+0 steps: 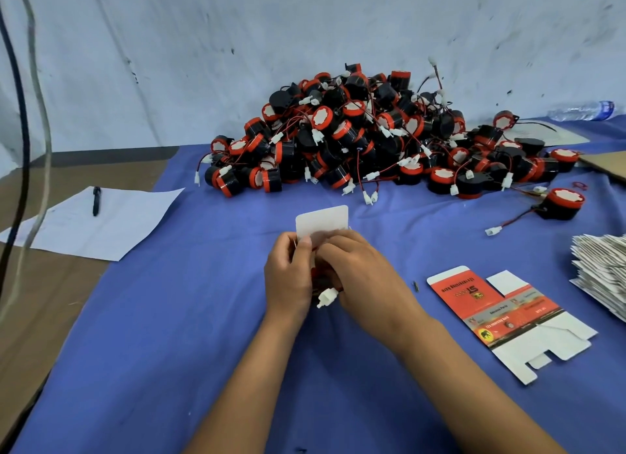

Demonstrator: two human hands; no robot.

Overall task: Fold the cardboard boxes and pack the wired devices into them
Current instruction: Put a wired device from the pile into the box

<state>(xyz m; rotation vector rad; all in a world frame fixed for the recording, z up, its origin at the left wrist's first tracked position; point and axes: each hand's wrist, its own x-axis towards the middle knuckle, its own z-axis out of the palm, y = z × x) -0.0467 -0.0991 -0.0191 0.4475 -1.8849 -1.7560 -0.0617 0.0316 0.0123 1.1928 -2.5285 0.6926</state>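
My left hand and my right hand meet at the middle of the blue cloth, both gripping a small cardboard box whose white flap stands up above my fingers. The box body is mostly hidden by my hands. A white wire connector sticks out below, between my palms, and a bit of red shows there. A big heap of black-and-red wired devices lies behind. One flat, unfolded orange-and-white box lies to the right of my right forearm.
A stack of flat box blanks sits at the right edge. A lone device lies apart from the heap. A paper sheet with a black pen lies left. Cables hang at far left. A water bottle lies far right.
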